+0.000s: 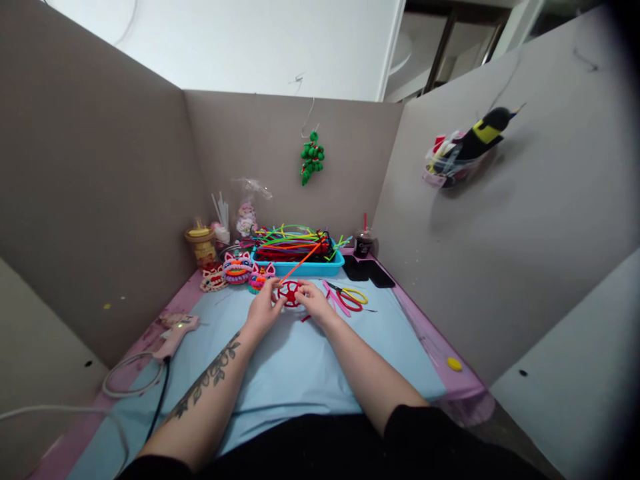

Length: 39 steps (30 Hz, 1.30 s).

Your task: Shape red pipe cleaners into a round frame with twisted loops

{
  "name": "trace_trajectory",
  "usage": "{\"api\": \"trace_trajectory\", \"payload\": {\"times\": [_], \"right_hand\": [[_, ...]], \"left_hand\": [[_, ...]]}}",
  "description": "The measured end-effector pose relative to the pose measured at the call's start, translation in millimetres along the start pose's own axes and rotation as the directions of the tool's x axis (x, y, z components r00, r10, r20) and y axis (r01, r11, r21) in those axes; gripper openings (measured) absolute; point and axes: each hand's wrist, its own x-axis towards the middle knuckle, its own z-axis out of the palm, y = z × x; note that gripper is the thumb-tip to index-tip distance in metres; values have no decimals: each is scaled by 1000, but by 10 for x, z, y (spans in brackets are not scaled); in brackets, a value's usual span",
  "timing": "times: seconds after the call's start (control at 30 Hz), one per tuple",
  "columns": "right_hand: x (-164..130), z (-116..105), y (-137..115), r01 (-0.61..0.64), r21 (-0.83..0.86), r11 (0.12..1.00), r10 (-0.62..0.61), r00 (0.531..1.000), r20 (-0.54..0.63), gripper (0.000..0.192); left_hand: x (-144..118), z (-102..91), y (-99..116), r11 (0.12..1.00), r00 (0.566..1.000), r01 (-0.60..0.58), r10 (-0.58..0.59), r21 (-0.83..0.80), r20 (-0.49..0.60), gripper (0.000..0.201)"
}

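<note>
Hands meet at the middle of the blue mat [300, 373], and between them sits a small red wheel [289, 293] of pipe cleaner, rim and spokes already shaped. Left hand [263, 305] pinches the wheel's left edge, fingers closed narrow on it; right hand [313, 302] grips the right edge the same way, fingertips tight on the rim. An orange stem [303, 262] runs up and away from the wheel toward the blue tray [300, 269], so I judge one long tail is not yet wound in or trimmed. The round frame looks mostly formed; whether the spokes are all fixed is too small to tell.

Just right of the right hand lie scissors [350, 297] with red and yellow handles, untouched. The tray behind holds a heap of coloured stems [293, 241]. Left of it stand finished little figures [238, 268], bright and fuzzy, which suggests several pieces are already done. A pink glue gun [176, 331] rests at the mat's left edge, cord trailing, well apart from both hands. A green ornament [313, 157] hangs on the back wall.
</note>
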Motion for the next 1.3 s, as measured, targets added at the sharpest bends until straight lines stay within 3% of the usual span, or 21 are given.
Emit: {"api": "trace_trajectory", "payload": {"times": [0.07, 0.23, 0.47, 0.8, 1.0, 1.07, 1.2, 1.3], "right_hand": [[0, 19, -1, 11, 4, 1000, -11, 997, -73, 20], [-36, 149, -12, 7, 141, 990, 18, 984, -178, 23], [-100, 285, -45, -30, 316, 948, 81, 986, -147, 26], [-93, 244, -49, -33, 164, 986, 69, 973, -218, 21], [-74, 189, -31, -20, 188, 982, 63, 973, -224, 24], [-55, 147, -24, -33, 211, 977, 84, 968, -236, 24], [-23, 77, -15, -16, 185, 983, 58, 972, -228, 24], [-20, 60, -17, 40, 141, 989, -11, 980, -198, 21]], "left_hand": [[-4, 22, 27, 999, 998, 16, -19, -41, -68, 42], [-60, 125, 105, 966, 994, 101, -106, -238, -7, 47], [-77, 178, 119, 945, 985, 139, -164, -297, -61, 43], [-67, 94, 89, 984, 998, 68, -67, -167, 12, 29], [-34, 126, 60, 902, 974, 225, -221, -368, 53, 55], [-22, 116, 70, 890, 972, 222, -234, -399, 20, 59], [2, 42, 82, 959, 969, 117, -168, -260, -184, 40], [20, 10, 67, 978, 977, 104, -135, -181, -166, 29]]}}
